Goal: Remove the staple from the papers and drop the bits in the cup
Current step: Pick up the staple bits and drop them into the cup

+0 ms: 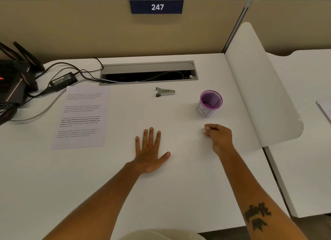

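My right hand [217,135] curls on the desk [179,195] near its right edge, fingertips pinching at tiny staple bits [200,133] beside them; my left hand [149,150] lies flat, fingers spread. I judge I'm gathering bits, so next comes a lift to the cup [210,102] just beyond. The papers [82,118] lie toward the left edge.
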